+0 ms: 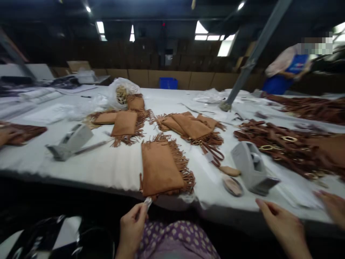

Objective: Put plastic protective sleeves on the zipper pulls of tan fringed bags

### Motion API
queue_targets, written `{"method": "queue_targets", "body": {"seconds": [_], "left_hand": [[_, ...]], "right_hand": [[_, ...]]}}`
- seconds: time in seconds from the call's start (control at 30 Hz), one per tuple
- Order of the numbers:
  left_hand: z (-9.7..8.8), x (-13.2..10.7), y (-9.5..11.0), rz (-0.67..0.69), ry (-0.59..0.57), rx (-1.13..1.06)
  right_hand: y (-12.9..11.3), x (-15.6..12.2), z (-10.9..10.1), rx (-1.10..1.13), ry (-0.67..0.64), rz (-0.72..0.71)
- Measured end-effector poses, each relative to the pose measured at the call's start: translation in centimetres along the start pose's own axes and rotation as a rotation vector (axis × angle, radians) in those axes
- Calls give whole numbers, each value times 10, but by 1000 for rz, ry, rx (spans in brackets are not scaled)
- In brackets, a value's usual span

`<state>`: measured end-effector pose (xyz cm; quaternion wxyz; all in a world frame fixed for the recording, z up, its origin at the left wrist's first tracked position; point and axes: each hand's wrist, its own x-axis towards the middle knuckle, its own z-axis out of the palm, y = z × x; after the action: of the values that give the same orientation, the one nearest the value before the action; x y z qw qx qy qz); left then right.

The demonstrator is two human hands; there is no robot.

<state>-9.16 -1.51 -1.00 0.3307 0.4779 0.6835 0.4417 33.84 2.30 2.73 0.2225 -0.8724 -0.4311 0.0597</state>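
My left hand (132, 228) is closed in a pinch on a small whitish strip (148, 202) at the table's front edge. Just above it lies a tan fringed pouch (160, 169), flat, its fringe spread to the right. My right hand (283, 228) is held low in front of the table, fingers partly curled and apart, with nothing visible in them. Nearest to it stands a grey tape dispenser (248, 167), beside a roll of tape (233, 186) lying flat.
More tan pouches (125, 123) lie behind. Brown straps with gold rings (277, 144) are heaped on the right. Another dispenser (72, 140) stands on the left. Other people's hands reach in at the left (5, 135) and right (334, 208). A slanted post (250, 61) rises from the table.
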Motion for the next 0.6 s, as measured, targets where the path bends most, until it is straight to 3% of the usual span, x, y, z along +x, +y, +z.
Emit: {"method": "queue_targets", "body": {"seconds": [0.03,0.17,0.27,0.4,0.6], "left_hand": [[0,2,2,16,16,3],[1,0,2,100,49,91],[3,-3,-3,207,73,136],[5,-4,-11,296,88,171],[6,-4,-16,347,82,250]], "right_hand": [[-16,-14,11,117,-115,-20],[-108,-92,40,594,-712,-326],[-171,-139,52,736,-906,-431],[-211,-165,74,851,-1070,-431],[-221,-174,113,760,-1068,-375]]}}
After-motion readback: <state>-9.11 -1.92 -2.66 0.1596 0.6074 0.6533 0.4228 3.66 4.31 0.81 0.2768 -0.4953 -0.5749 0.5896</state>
